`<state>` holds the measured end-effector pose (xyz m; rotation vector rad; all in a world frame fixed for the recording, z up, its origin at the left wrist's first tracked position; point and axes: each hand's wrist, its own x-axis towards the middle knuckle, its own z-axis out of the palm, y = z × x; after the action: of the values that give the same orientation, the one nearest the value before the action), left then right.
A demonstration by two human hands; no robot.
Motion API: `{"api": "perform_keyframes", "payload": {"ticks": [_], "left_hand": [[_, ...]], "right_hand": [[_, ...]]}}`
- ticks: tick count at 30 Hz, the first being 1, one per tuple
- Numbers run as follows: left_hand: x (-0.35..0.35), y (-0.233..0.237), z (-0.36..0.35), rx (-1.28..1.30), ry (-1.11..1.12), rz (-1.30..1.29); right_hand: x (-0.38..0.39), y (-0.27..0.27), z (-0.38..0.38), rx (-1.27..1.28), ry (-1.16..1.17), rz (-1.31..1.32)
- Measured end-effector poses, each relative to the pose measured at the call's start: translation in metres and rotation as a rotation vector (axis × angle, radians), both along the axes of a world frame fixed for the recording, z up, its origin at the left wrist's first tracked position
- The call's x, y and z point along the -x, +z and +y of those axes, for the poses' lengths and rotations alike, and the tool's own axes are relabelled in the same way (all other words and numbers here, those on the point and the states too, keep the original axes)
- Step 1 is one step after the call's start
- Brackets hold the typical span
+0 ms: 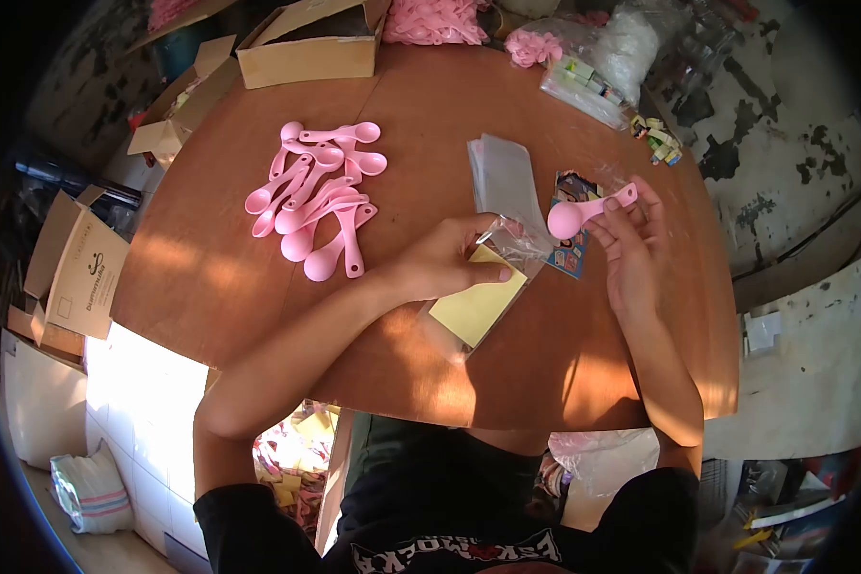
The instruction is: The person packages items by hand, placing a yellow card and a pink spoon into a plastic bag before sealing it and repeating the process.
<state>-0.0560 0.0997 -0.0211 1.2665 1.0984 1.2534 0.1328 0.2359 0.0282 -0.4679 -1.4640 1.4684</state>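
My left hand [454, 258] grips a clear plastic bag [521, 239] near its mouth, with a yellow card [478, 301] inside it. Held up by its handle in my right hand [631, 230] is a pink measuring spoon [566, 220], bowl pointing left toward the bag. Below that spoon, partly covered by it, a printed blue card [571, 260] lies on the table. Flat clear bags [505, 172] are stacked just beyond my left hand. To the left sits a loose pile of pink measuring spoons [325, 182].
The round-edged brown table [421, 105] carries a cardboard box [306, 53], a heap of pink items [435, 21] and plastic packs [588, 86] along its far edge. More cartons [77, 263] stand at left. Under the near edge, a box of yellow cards and pink pieces [297, 454] shows.
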Motion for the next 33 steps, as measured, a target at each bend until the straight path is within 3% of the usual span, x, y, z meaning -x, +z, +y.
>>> {"api": "perform_keyframes", "payload": {"ticks": [3,5,7,9,15,21,26,33], "left_hand": [[-0.003,-0.002,-0.001,-0.090,0.011,0.136],[-0.005,0.006,-0.003,0.049,0.000,0.096],[-0.007,0.007,-0.003,0.058,-0.020,0.128],[-0.009,0.008,-0.003,0.052,-0.057,0.095],[-0.017,0.000,-0.003,0.110,-0.106,0.152],[-0.020,-0.008,-0.001,0.068,-0.015,-0.003],[-0.021,-0.008,-0.004,0.070,0.001,0.023],[-0.024,-0.010,-0.005,-0.011,0.036,0.061]], "right_hand": [[-0.007,-0.028,-0.010,0.088,-0.009,0.048],[-0.012,-0.036,-0.011,0.106,-0.025,0.021],[-0.017,-0.042,-0.011,0.416,0.137,-0.020],[-0.017,-0.047,-0.013,0.457,0.157,-0.002],[-0.023,-0.050,-0.020,0.442,0.297,-0.022],[-0.023,-0.051,-0.018,0.372,0.215,-0.030],[-0.023,-0.049,-0.010,0.212,-0.035,0.008],[-0.025,-0.043,-0.015,0.054,-0.009,-0.032]]}}
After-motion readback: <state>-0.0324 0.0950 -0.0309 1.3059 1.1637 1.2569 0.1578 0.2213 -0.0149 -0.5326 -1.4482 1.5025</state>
